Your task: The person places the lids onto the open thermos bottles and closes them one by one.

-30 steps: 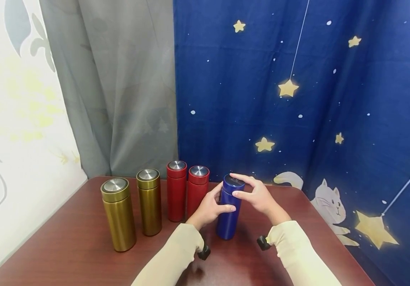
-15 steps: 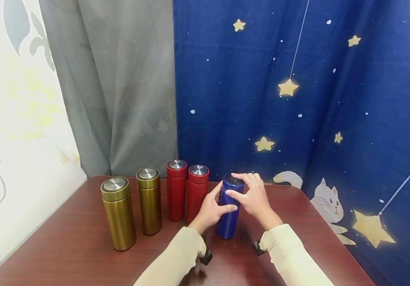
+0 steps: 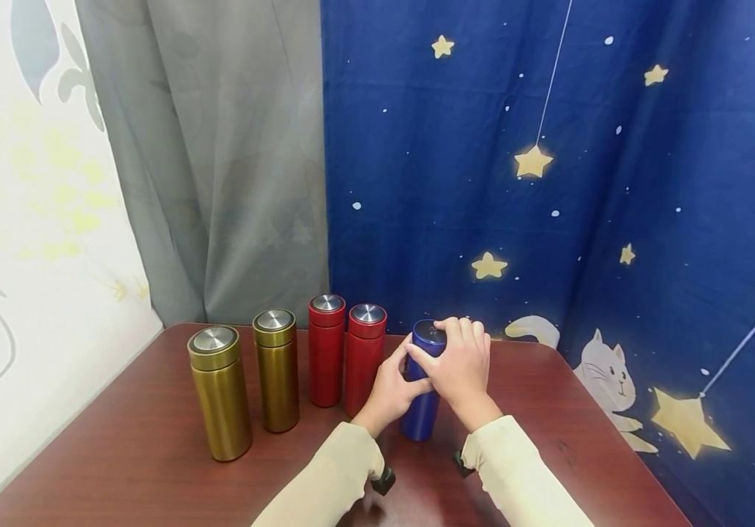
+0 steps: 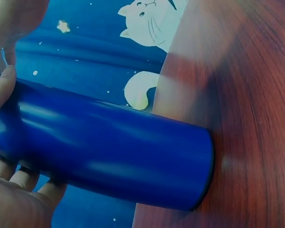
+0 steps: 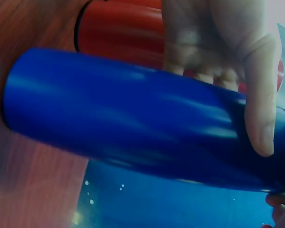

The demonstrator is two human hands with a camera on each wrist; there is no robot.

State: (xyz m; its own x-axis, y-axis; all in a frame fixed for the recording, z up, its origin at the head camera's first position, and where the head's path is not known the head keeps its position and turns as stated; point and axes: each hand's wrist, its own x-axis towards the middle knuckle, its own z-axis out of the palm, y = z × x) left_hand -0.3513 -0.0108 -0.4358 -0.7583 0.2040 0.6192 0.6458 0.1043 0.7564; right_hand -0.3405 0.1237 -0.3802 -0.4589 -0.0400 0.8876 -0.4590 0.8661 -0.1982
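A blue thermos flask (image 3: 419, 417) with a dark-topped lid (image 3: 428, 332) stands upright on the table. My left hand (image 3: 393, 389) grips its upper body, thumb across the front and fingers behind on the left side. In the right wrist view that left thumb (image 5: 261, 118) lies across the blue wall. My right hand (image 3: 459, 364) holds the lid, its thumb at the front left and its fingers curled over the far right side. Most of the right hand is out of the right wrist view, with only fingertips at the edge.
Two red flasks (image 3: 326, 359) stand close left of the blue one, the nearer one partly behind my left hand. Farther left are two gold flasks (image 3: 221, 402). The reddish-brown table (image 3: 127, 468) ends at a blue star-patterned curtain (image 3: 456, 183) and a grey curtain (image 3: 265, 183).
My right hand has turned counterclockwise around the lid, its thumb moving left and its wrist swinging inward. The left hand keeps its hold, and the blue flask stays in place.
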